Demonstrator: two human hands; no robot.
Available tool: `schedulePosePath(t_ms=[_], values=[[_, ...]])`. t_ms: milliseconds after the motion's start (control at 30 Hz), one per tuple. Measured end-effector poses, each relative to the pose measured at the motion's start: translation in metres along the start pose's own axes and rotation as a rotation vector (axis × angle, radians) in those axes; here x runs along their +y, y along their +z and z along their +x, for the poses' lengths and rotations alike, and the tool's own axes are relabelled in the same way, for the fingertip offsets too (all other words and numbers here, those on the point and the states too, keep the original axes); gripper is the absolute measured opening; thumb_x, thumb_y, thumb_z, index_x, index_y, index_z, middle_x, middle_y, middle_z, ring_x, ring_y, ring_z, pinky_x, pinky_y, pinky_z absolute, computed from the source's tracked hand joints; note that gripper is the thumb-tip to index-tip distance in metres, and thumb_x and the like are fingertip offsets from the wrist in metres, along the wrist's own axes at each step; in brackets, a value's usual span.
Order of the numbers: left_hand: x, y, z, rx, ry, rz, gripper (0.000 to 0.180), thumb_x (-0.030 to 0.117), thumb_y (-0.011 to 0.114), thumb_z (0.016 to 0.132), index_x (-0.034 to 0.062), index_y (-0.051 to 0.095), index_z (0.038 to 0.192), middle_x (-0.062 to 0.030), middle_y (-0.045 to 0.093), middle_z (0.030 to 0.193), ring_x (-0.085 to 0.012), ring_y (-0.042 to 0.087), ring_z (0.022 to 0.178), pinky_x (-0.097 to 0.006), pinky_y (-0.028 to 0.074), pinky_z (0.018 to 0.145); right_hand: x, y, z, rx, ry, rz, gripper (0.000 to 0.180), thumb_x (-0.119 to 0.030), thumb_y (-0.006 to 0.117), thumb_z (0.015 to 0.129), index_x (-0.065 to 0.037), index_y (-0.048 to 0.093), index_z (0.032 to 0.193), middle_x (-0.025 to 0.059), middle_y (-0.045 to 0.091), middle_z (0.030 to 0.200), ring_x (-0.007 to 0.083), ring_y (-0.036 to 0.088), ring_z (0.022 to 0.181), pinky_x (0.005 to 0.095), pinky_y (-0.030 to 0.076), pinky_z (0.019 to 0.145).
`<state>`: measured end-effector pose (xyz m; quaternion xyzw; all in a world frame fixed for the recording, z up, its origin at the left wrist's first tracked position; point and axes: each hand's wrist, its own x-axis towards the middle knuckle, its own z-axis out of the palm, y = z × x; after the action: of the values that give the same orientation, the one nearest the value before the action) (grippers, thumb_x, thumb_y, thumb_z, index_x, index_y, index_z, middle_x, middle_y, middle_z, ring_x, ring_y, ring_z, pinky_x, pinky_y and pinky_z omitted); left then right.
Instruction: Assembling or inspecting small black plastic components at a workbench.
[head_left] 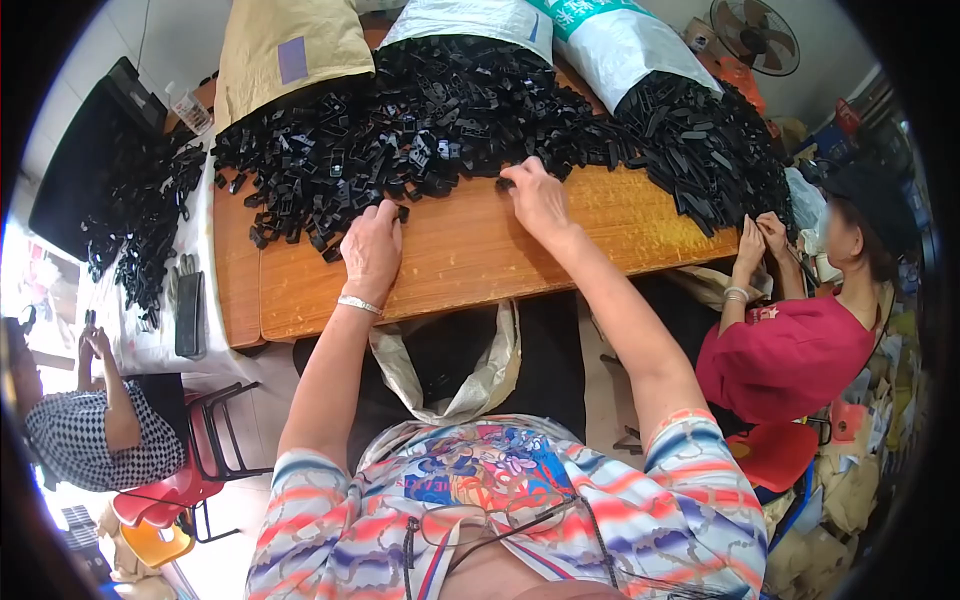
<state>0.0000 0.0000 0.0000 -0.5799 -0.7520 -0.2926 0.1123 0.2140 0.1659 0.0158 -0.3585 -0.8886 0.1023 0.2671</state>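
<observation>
A wide heap of small black plastic parts (400, 135) spreads over the far half of the wooden table (450, 260). At the heap's near edge, my left hand (371, 248) is closed, its fingertips pinching a black plastic part (402, 214). Farther right, my right hand (540, 203) reaches to the same edge with bent fingers, closed on another black plastic part (504, 184) that is mostly hidden under them. Long flat black strips (690, 150) lie in a separate heap on the right.
Behind the heaps lie a brown sack (335, 50), a white sack (480, 20) and a white-green sack (620, 50). An open sack (470, 390) hangs at my lap. Co-workers sit at the right (790, 350) and left (100, 430). A fan (757, 37) stands behind.
</observation>
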Motion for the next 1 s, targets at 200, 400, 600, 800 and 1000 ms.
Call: schedulePosePath(t_ms=[200, 400, 600, 800, 1000], values=[[0.003, -0.016, -0.014, -0.053, 0.002, -0.145, 0.017, 0.015, 0.069, 0.084, 0.0064, 0.054, 0.083, -0.0105, 0.06, 0.081, -0.0323, 0.06, 0.075, -0.041, 0.046, 0.059, 0.013, 0.01, 0.011, -0.066, -0.049, -0.16, 0.019, -0.005, 0.071, 0.079, -0.005, 0.063, 0.096, 0.0145, 0.056, 0.102, 0.0364, 0.063, 0.087, 0.0445, 0.053, 0.074], [0.003, -0.019, -0.018, -0.063, -0.044, -0.143, 0.019, 0.016, 0.07, 0.081, 0.0074, 0.053, 0.081, -0.0089, 0.058, 0.081, -0.0301, 0.06, 0.078, -0.041, 0.048, 0.063, -0.011, 0.011, -0.012, -0.141, -0.042, 0.061, 0.028, -0.015, 0.075, 0.078, -0.003, 0.055, 0.095, 0.0185, 0.061, 0.099, 0.0398, 0.061, 0.089, 0.0464, 0.05, 0.075], [0.007, -0.019, -0.026, -0.022, -0.044, -0.13, 0.019, 0.012, 0.072, 0.078, 0.007, 0.054, 0.082, -0.0091, 0.057, 0.084, -0.0311, 0.057, 0.082, -0.041, 0.048, 0.068, -0.043, 0.005, -0.041, -0.179, -0.053, 0.272, 0.025, -0.009, 0.075, 0.076, -0.002, 0.058, 0.093, 0.0166, 0.062, 0.095, 0.0377, 0.061, 0.088, 0.0441, 0.049, 0.075], [0.024, -0.022, -0.037, -0.134, -0.092, -0.339, 0.031, 0.003, 0.071, 0.075, 0.0057, 0.055, 0.101, -0.011, 0.061, 0.091, -0.0313, 0.059, 0.089, -0.041, 0.048, 0.076, -0.072, 0.001, -0.052, -0.171, -0.102, 0.451, 0.024, -0.003, 0.073, 0.076, 0.0, 0.06, 0.096, 0.0161, 0.061, 0.094, 0.0352, 0.062, 0.084, 0.0406, 0.05, 0.074], [0.035, -0.026, -0.042, -0.189, -0.118, -0.502, 0.058, -0.004, 0.072, 0.072, 0.0082, 0.051, 0.124, -0.0107, 0.063, 0.096, -0.0285, 0.06, 0.091, -0.038, 0.051, 0.081, -0.092, 0.013, -0.052, -0.088, -0.228, 0.488, 0.022, -0.001, 0.073, 0.075, 0.0, 0.063, 0.095, 0.0119, 0.059, 0.089, 0.0272, 0.063, 0.074, 0.0362, 0.051, 0.066]])
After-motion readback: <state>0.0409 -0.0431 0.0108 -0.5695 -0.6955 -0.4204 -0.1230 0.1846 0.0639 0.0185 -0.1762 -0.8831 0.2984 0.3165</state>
